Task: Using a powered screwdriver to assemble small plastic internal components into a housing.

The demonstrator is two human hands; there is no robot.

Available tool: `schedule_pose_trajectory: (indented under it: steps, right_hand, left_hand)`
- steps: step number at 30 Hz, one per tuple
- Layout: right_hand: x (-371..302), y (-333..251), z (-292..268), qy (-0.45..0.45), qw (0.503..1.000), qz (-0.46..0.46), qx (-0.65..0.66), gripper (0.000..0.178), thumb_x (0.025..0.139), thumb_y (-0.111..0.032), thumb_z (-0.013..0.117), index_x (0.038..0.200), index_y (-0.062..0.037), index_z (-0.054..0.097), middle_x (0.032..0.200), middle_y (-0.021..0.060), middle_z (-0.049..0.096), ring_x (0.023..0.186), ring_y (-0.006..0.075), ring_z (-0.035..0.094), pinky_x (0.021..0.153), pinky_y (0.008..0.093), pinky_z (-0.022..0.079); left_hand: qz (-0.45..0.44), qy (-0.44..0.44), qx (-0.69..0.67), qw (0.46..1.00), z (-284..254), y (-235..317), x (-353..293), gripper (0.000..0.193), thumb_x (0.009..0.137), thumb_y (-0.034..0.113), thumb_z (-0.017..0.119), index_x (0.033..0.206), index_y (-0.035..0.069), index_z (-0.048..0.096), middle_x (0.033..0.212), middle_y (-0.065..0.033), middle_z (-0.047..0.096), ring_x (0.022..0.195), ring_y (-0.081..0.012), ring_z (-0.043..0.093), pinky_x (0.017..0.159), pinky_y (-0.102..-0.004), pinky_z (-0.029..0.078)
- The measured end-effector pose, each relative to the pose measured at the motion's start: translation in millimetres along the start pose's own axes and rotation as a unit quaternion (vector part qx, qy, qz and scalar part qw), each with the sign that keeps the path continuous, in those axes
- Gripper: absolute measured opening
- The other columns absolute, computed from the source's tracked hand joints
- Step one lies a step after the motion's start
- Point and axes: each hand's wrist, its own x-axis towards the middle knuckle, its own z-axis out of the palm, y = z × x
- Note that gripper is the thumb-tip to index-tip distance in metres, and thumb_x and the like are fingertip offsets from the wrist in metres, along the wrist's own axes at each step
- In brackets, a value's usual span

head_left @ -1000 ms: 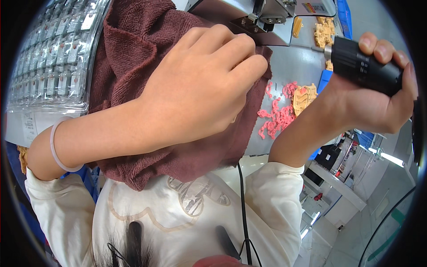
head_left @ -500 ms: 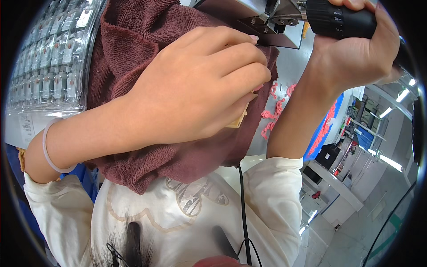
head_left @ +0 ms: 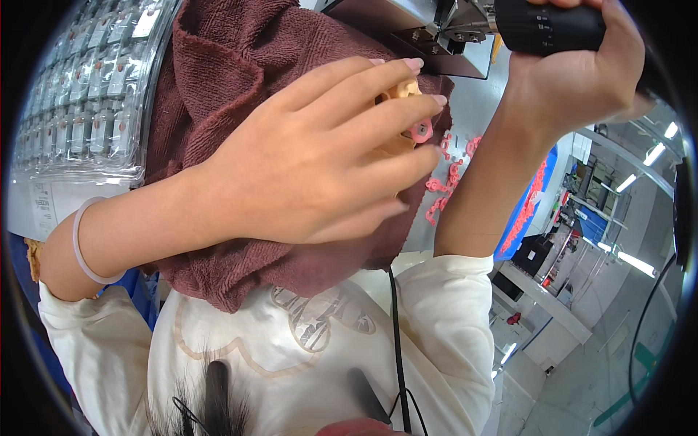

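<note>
My left hand (head_left: 320, 152) reaches over a cream-coloured block (head_left: 404, 90) that lies on a dark maroon towel (head_left: 218, 80). Its fingers are spread apart above the block and partly hide it. Between two fingers shows a small pink ring-shaped part (head_left: 421, 131) at the block. At the upper right my right hand (head_left: 574, 83) is wrapped round a black electric screwdriver (head_left: 549, 30) with a scale ring. The screwdriver's metal tip end points left, into the front of a metal box-shaped device (head_left: 414, 33), probably a screw feeder.
Several loose pink parts (head_left: 454, 174) lie on the grey table beside the towel. A blue bin (head_left: 525, 218) with many pink pieces stands to the right of my right forearm. On the left is a clear plastic tray (head_left: 87, 109) of small grey-white parts. A black cable (head_left: 397, 341) hangs before me.
My left fingers have uncurled and spread, baring the cream block and the pink part. The right hand and screwdriver have shifted slightly left.
</note>
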Motion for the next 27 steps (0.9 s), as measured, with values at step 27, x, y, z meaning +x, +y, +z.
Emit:
schedule_pose_trajectory:
  steps: [27]
  right_hand:
    - [-33,-64,-51,-0.137,0.974,0.149,0.101,0.016,0.087,-0.021,0.055,0.088,-0.0042,0.054,0.078,0.0069,0.058,0.061,0.0181,0.057,0.055,0.0343,0.047]
  left_hand:
    - [0.004,0.043,0.002,0.999,9,-1,-7,0.044,0.071,0.025,0.065,0.114,0.015,0.068,0.131,-0.0100,0.059,0.123,-0.0347,0.056,0.097,-0.0461,0.046]
